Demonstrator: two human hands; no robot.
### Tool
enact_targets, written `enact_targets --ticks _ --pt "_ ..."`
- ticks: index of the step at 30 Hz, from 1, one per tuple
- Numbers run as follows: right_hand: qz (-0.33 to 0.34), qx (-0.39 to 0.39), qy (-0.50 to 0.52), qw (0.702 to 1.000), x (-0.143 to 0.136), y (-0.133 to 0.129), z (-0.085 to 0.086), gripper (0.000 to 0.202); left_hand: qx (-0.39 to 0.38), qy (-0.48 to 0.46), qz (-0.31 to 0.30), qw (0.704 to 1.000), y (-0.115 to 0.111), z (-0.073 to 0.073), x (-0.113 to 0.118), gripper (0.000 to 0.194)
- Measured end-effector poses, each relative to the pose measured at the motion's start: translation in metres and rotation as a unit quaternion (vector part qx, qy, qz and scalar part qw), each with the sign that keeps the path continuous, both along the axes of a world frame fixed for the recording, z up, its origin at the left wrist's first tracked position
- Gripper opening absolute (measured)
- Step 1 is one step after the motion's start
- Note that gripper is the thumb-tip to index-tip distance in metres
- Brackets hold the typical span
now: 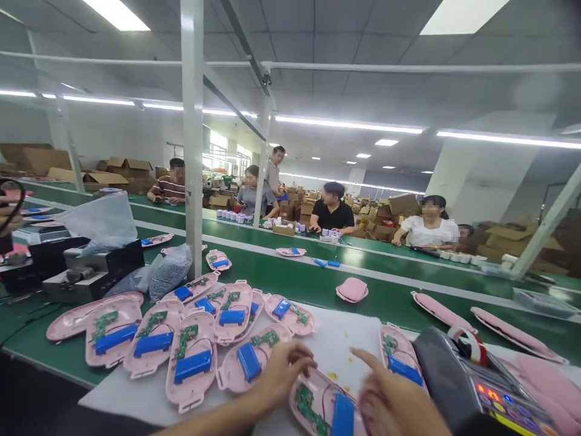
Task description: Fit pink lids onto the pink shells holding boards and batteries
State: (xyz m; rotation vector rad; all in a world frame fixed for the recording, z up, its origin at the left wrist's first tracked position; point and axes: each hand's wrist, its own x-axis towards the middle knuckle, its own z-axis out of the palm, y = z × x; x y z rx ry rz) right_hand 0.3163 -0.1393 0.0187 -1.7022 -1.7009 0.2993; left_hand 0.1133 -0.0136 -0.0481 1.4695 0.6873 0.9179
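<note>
Just in front of me lies an open pink shell (305, 378) with a green circuit board and a blue battery (343, 415). My left hand (285, 370) is at the shell's upper left edge, fingers curled together; what they hold, if anything, is hidden. Over the right side of the same shell is my right hand (393, 393), blurred, its index finger stretched out toward the white sheet (349, 330). Small yellow pieces (333, 376) lie on the sheet between the hands. Several similar shells with boards and batteries, one of them a near shell (190, 387), spread to the left.
At the right stands a black machine (458, 381) with a lit display, beside another open shell (389, 330). Closed pink shells (353, 289) and loose batteries lie on the green conveyor (272, 278). A metal post (193, 139) rises at left, near plastic bags (170, 272). Several people sit across.
</note>
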Motion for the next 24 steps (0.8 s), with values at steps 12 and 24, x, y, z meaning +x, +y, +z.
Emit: enact_targets --ticks 12,24 --pt "-0.061 -0.193 0.090 0.975 0.001 0.061 -0.046 0.071 0.063 0.085 -0.013 0.994 0.015 0.000 -0.021 0.020" --pt "-0.113 -0.096 0.119 0.982 -0.001 0.015 0.003 0.056 0.076 0.049 -0.022 0.996 0.014 0.001 -0.022 0.018"
